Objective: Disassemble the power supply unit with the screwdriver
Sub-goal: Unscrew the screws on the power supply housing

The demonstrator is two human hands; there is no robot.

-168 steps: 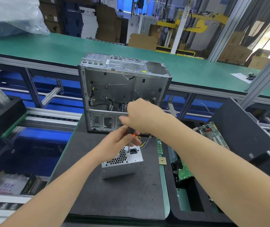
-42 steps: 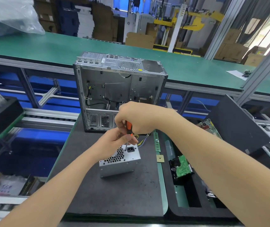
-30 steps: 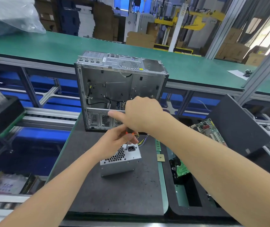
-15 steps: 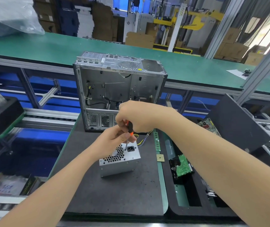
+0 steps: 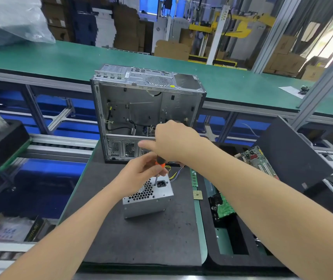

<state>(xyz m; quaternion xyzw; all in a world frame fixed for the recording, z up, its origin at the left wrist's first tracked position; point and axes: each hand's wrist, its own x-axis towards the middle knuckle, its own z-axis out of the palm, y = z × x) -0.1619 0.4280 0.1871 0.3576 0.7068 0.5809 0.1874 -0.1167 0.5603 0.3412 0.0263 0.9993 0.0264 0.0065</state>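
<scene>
While looking down from the head view, found right hand [image 5: 173,140] closed from above on the handle of the screwdriver [image 5: 160,162], fingers curled round it, index finger stretched out to the left. Found left hand [image 5: 139,174] just beneath, thumb and fingertips pinching the orange lower end of the handle, heel of the hand over the perforated top of the power supply unit [image 5: 147,201]. Noted shaft upright, tip down on the unit's top face just left of the black mains socket; contact with a screw too small to confirm. Located unit near the middle of the black mat [image 5: 141,243], resting flat. Traced coloured wires [image 5: 173,173] from the unit's far right corner, far ends hidden behind the right forearm. Recorded open computer case [image 5: 141,106] standing upright at the mat's far edge, interior facing near. Recorded along the mat's right edge a memory stick [image 5: 194,176] and a small square chip [image 5: 198,195], then a black foam tray [image 5: 232,261] holding a green circuit board [image 5: 224,209]. Logged second circuit board [image 5: 256,160] farther right, against a dark slanted panel [image 5: 291,154], and green workbench [image 5: 60,57] beyond the case.
</scene>
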